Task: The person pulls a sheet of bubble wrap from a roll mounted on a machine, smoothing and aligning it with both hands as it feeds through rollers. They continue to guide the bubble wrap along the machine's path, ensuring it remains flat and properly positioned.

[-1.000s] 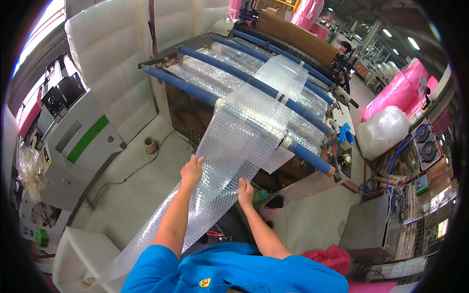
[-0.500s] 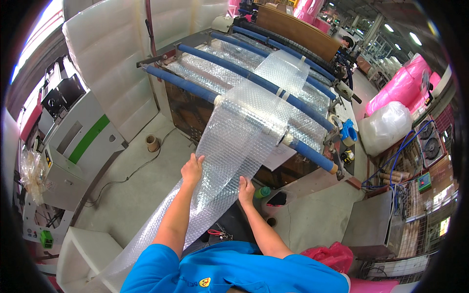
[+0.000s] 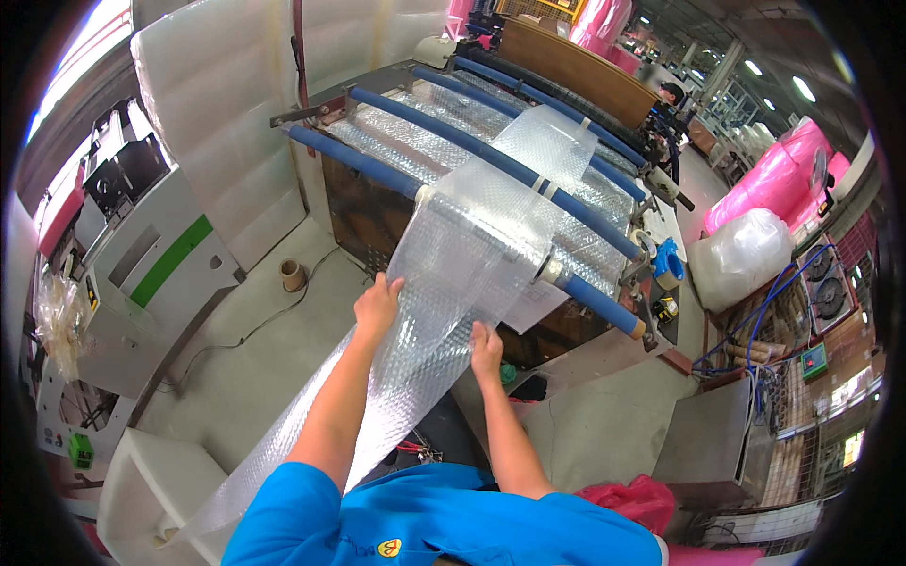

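Note:
A long strip of clear bubble wrap (image 3: 429,325) runs from a machine with blue rollers (image 3: 354,165), over its front roller, down between my arms and off to the lower left. My left hand (image 3: 377,307) grips the strip's left edge. Along its right edge, my right hand (image 3: 486,351) is closed on the film, a little lower than the left hand. Both fists sit below the front roller, apart from it. Behind that roller, more of the same film passes over and under several blue rollers.
On the left stands a grey cabinet with a green stripe (image 3: 172,264). A cardboard core (image 3: 293,275) and a dark cable lie on the floor. Red-handled pliers (image 3: 411,447) lie close to my body. A blue tape dispenser (image 3: 668,264) and pink rolls (image 3: 769,174) are at the right.
Both hands have moved slightly up and to the right, closer to the front roller, still holding the film edges. The view has shifted a little.

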Available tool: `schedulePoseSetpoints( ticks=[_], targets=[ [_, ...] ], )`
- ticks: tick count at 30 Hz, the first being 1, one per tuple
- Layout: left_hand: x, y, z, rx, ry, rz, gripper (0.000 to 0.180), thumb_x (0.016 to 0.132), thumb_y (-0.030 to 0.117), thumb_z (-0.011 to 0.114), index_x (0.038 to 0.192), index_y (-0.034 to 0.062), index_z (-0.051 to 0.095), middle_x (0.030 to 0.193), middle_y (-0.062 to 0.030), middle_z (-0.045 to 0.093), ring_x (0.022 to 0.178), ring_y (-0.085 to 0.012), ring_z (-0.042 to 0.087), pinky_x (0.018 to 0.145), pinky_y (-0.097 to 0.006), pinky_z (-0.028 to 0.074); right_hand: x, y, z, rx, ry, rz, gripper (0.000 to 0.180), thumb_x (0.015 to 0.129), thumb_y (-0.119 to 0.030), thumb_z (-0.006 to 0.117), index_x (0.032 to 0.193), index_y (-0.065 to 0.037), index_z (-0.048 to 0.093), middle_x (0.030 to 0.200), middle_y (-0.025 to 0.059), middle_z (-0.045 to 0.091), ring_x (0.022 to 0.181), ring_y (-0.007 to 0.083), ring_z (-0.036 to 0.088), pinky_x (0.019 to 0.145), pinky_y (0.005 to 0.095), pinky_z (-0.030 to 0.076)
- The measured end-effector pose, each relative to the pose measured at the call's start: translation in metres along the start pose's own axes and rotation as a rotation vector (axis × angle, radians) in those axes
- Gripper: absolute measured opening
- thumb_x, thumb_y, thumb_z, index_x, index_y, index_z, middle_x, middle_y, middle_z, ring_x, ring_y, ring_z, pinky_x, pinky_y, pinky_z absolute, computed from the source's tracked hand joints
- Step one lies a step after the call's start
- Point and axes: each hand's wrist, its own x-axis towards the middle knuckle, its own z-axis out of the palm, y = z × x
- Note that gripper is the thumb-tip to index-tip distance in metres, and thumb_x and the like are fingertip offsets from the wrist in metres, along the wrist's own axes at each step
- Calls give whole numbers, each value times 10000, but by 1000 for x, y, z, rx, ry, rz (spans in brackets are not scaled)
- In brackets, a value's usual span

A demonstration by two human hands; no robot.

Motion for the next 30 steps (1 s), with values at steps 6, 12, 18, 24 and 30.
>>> schedulePoseSetpoints(
  ticks=[6,12,18,24,30],
  targets=[
    [48,49,-21,-46,-83,3,511,802,511,398,1039,59,432,842,-223,582,803,-381,557,682,-456,422,59,-20,-15,28,79,-45,377,827,-349,500,708,7,546,586,39,505,556,114,458,537,264,374],
    [59,47,-42,-292,-268,33,642,688,519,580,1100,55,414,1002,-203,551,940,-332,530,782,-386,405,68,-62,-19,201,191,125,399,800,-359,544,777,39,549,625,46,523,580,103,450,548,254,371],
    [8,-19,-35,-253,-354,-27,722,586,524,678,1082,50,456,1059,-204,525,1008,-308,500,837,-345,389,-21,-42,4,78,18,254,356,780,-290,587,904,43,565,821,59,578,745,109,507,670,251,403],
    [-26,-8,-106,-221,-96,-106,433,695,424,628,919,69,519,854,-143,595,831,-271,569,712,-369,427,-93,-63,0,129,-301,294,295,808,-294,561,736,-8,580,655,25,552,590,81,479,542,218,379],
    [-16,27,-157,-582,-60,-117,334,799,317,540,718,-7,534,521,-38,482,496,-101,445,512,-288,382,-96,-159,-14,536,-191,249,258,825,-269,545,683,-55,571,629,0,543,565,65,467,543,202,368]
  ],
)
